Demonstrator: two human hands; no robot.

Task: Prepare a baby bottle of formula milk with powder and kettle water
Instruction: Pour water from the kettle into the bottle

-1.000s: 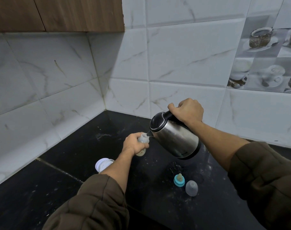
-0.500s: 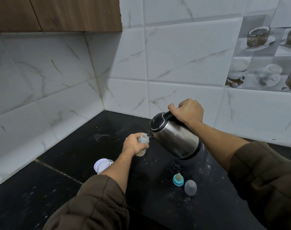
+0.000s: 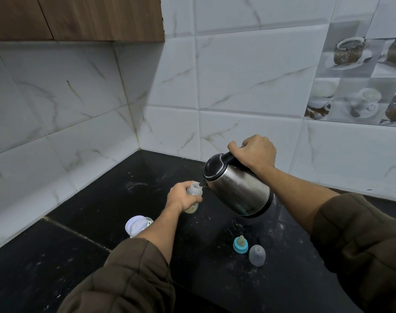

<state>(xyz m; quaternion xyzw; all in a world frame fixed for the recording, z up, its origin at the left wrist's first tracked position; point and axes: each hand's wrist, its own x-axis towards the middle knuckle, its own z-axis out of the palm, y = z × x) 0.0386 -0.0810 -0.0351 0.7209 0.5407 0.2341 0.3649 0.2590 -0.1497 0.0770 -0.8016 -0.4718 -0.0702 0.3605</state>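
Observation:
My left hand [image 3: 181, 196] grips a small clear baby bottle [image 3: 193, 199] standing upright on the black counter [image 3: 90, 211], its mouth uncovered. A steel kettle [image 3: 240, 188] with a black lid is tilted to the left, and its spout rests over the bottle's mouth. My right hand [image 3: 254, 152] is wrapped around the kettle's black handle. The bottle's teal ring with its teat [image 3: 240, 244] and a clear cap [image 3: 257, 255] lie on the counter to the right, near me.
A white-lidded container [image 3: 137, 225] stands on the counter just left of my left forearm. Marble-look tiled walls meet in a corner behind the bottle. A wooden cabinet [image 3: 79, 18] hangs at the upper left.
Both hands, the kettle and the bottle keep the same pose; the view has only shifted slightly.

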